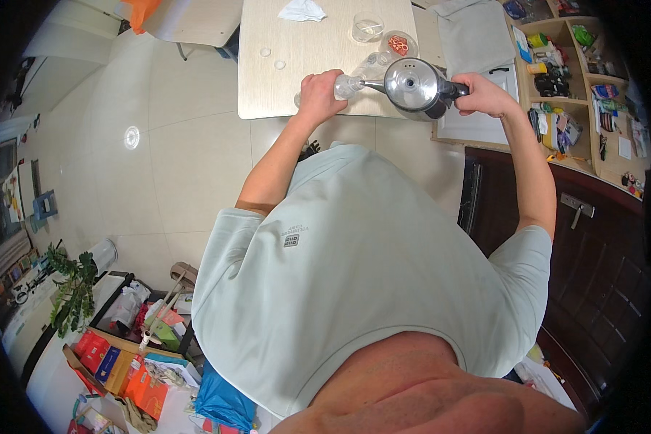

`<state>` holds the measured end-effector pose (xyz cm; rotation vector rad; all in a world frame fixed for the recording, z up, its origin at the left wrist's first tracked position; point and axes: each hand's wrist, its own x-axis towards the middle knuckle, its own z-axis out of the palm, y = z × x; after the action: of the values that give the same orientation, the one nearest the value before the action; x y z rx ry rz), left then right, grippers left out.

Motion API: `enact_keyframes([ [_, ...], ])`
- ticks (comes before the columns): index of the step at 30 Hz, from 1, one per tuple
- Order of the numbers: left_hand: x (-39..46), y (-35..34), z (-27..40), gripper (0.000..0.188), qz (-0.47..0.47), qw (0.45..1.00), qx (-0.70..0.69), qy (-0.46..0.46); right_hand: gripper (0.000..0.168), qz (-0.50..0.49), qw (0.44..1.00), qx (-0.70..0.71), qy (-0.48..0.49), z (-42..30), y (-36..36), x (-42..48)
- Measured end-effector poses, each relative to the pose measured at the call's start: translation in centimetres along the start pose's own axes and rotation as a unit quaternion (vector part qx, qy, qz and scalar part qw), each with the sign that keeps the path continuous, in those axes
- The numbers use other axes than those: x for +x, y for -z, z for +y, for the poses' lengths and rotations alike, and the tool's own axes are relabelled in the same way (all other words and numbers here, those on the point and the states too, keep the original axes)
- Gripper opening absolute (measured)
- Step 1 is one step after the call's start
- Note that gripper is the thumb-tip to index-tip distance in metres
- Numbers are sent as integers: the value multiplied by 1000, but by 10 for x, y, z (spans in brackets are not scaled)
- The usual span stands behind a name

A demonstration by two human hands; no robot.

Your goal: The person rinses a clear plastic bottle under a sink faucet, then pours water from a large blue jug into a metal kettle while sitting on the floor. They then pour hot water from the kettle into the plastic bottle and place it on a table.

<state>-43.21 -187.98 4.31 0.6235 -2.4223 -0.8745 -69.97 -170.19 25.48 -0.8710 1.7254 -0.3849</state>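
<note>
My right hand (480, 95) grips the black handle of a kettle (412, 84) with a shiny metal lid. The kettle's thin spout points left and meets the mouth of a clear plastic bottle (349, 85). Around that bottle my left hand (321, 97) is closed, near the table's front edge. Whether liquid is flowing cannot be made out. Just behind the spout lies another clear bottle (371, 65), partly hidden by the kettle. A round clear container with a red label (399, 44) and a clear plastic cup (368, 27) stand farther back.
Two small bottle caps (279, 64) lie on the pale wooden table (266, 92), with a crumpled white tissue (302, 10) at its far side. A chair (195, 21) stands to the left. At right are cluttered shelves (561, 100) and a dark door (591, 260).
</note>
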Motion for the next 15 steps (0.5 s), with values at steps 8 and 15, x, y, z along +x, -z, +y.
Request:
enact_keyframes([
  [8,4,1,-2,53,-15,999,-26,38,15,16,998,55,24,27,-4,10],
  [15,12,2,-6,49,31,998,-58,0,30,23,990,139,14,57,-16,17],
])
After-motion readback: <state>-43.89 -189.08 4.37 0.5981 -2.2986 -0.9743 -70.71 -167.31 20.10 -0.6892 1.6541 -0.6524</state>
